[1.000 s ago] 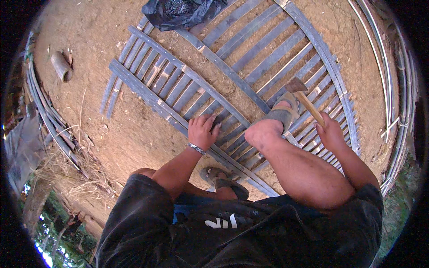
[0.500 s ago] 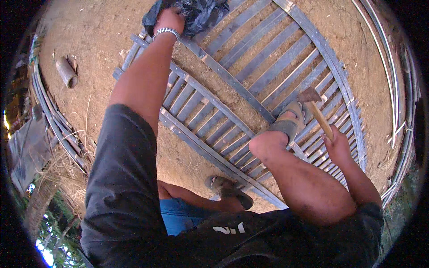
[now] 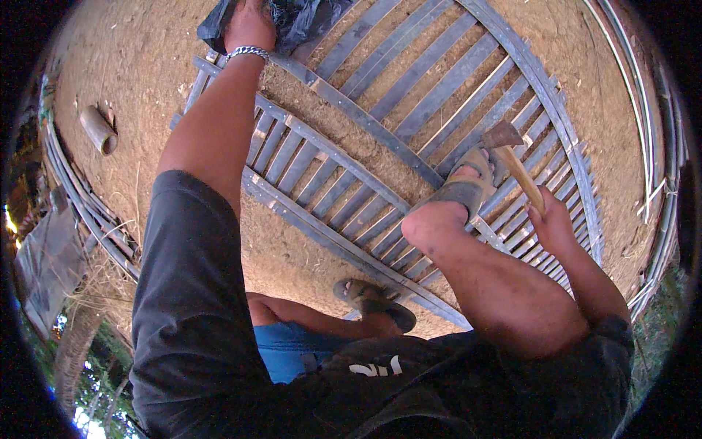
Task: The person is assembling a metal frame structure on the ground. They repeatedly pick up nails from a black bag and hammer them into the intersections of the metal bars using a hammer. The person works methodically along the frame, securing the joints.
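Left hand [image 3: 250, 25] reaches into black plastic bag [image 3: 292, 18], grip hidden; keep balance. Right hand [image 3: 552, 227] closed around hatchet [image 3: 512, 157] handle, head resting on slatted bamboo panel [image 3: 409, 110].

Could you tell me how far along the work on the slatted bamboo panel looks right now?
Done: many slats lie fixed across the rails of the bamboo panel. In hand: the right hand grips a hammer; the left hand reaches into a dark bag. Left: I cannot tell which slats remain unfastened.
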Demonstrator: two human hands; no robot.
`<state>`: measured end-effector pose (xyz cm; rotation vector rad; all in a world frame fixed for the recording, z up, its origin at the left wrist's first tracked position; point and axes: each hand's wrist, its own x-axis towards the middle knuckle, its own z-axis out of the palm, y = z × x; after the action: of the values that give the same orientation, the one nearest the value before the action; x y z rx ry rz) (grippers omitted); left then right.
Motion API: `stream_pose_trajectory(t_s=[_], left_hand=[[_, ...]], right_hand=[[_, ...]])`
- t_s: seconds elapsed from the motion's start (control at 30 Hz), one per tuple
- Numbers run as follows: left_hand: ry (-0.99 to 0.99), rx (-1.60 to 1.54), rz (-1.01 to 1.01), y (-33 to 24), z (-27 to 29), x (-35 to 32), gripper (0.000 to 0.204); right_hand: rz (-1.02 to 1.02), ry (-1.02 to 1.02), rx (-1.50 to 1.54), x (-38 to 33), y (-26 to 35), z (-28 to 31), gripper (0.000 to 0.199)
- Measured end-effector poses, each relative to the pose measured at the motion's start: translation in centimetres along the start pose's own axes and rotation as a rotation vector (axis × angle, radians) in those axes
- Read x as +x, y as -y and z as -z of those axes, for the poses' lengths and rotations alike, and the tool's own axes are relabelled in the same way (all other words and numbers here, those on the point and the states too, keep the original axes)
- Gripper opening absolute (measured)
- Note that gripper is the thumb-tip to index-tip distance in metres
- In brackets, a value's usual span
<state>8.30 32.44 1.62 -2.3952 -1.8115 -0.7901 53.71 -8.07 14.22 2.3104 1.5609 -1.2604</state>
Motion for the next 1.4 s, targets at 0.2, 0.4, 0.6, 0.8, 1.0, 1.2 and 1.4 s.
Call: stream_pose_trajectory(t_s=[0.2,0.4,0.6,0.8,1.0,1.2,1.4], left_hand=[[0.164,-0.084,-0.093,-1.7,1.5,0.9,0.02],[0.135,-0.082,-0.043,-1.5,2.6,-2.0,0.034],[0.394,-0.541,0.402,-6.1,7.6,-8.4,0.031],[0.548,-1.189,1.025,-11.4,10.8,-20.2,0.011],[0.685,-1.305,1.317,-13.1,11.9,-26.5,0.014],[0.712,-1.32,1.332,-12.5,12.5,-28.0,0.016],[0.836,-1.165,1.109,-11.7,12.5,-29.1,0.018]], right_hand=[[0.013,0.003,-0.039,0.5,-1.0,-0.4,0.033],[0.02,0.018,-0.05,0.9,0.1,0.0,0.034],[0.061,-0.006,0.043,1.2,0.0,-0.3,0.034],[0.103,-0.004,0.045,2.1,1.8,0.2,0.031],[0.102,0.025,0.033,3.1,3.7,0.9,0.027],[0.128,0.01,0.049,3.9,5.6,1.3,0.027],[0.086,0.046,0.098,4.8,7.3,1.1,0.03]])
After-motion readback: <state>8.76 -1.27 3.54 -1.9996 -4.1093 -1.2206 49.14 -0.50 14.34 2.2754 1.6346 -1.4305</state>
